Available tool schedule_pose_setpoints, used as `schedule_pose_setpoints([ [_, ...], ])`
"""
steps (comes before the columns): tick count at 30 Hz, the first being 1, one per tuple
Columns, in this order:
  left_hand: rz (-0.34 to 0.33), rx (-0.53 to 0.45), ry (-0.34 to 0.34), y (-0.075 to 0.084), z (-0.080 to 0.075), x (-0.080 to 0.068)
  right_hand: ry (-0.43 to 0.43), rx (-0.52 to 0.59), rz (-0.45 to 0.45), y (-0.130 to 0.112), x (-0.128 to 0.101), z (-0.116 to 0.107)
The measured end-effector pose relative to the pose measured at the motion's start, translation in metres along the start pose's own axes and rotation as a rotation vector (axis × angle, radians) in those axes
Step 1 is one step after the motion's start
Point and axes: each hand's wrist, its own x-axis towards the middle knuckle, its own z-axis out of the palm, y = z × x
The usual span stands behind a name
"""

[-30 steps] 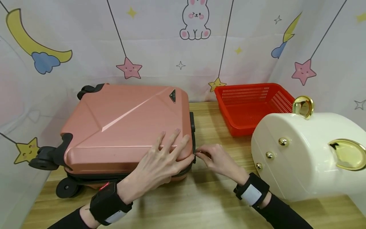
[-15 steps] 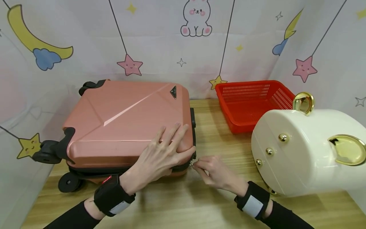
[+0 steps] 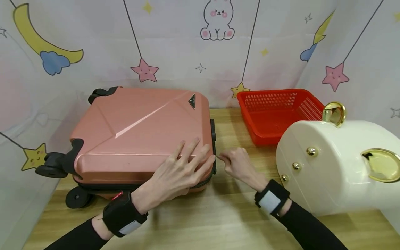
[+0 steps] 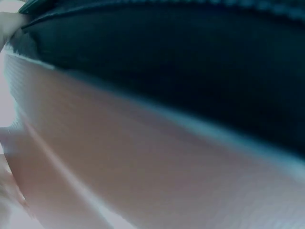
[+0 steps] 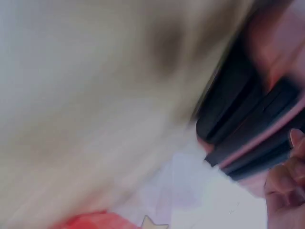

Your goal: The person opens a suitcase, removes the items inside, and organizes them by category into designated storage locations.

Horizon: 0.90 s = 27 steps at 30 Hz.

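Observation:
A pink hard-shell suitcase [image 3: 140,135] lies flat on the wooden table, its logo side up. My left hand [image 3: 179,172] rests on the near right corner of the shell with fingers spread. My right hand [image 3: 239,165] pinches a small metallic zipper pull [image 3: 217,157] at the right side, close to the black carry handle [image 3: 213,130]. In the left wrist view, the pink shell [image 4: 119,157] borders a dark fabric band [image 4: 181,62] with zipper teeth along the top. The right wrist view has curled fingers [image 5: 286,183] at its right edge, beside the suitcase's black side parts.
A red plastic basket [image 3: 259,133] stands behind to the right. In front of it is a white rounded bin [image 3: 353,152] with gold knobs and handles. Black wheels [image 3: 76,198] stick out at the suitcase's left. A printed cloth [image 3: 175,45] hangs behind the table.
My right hand goes down toward the suitcase's near corner with the zipper pull, then back up along the right side. My left hand stays on the shell. The view shifts slightly.

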Motion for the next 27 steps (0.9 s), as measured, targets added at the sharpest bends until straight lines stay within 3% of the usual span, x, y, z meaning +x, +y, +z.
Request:
schedule_pose_setpoints([
  [3,0.008,0.006,-0.016,-0.004,0.002,-0.003,-0.075,-0.031,0.083,0.015,0.023,0.004],
  [7,-0.007,-0.015,-0.024,-0.007,0.006,-0.007,-0.152,0.030,0.083,0.021,0.031,0.010],
  [11,-0.029,-0.056,-0.006,-0.009,0.010,-0.010,-0.180,0.070,0.032,0.016,0.023,0.008],
  [17,-0.142,-0.150,-0.082,-0.016,0.012,-0.013,-0.141,0.086,-0.136,-0.005,0.001,0.001],
  [21,-0.130,-0.134,-0.088,-0.018,0.010,-0.016,-0.157,0.172,-0.209,-0.014,-0.009,0.000],
  [23,-0.100,-0.106,-0.059,-0.018,0.008,-0.017,-0.141,0.173,-0.186,-0.009,-0.005,0.000],
  [27,-0.054,-0.054,0.004,-0.017,0.007,-0.016,-0.105,0.118,-0.042,0.016,0.022,0.006],
])
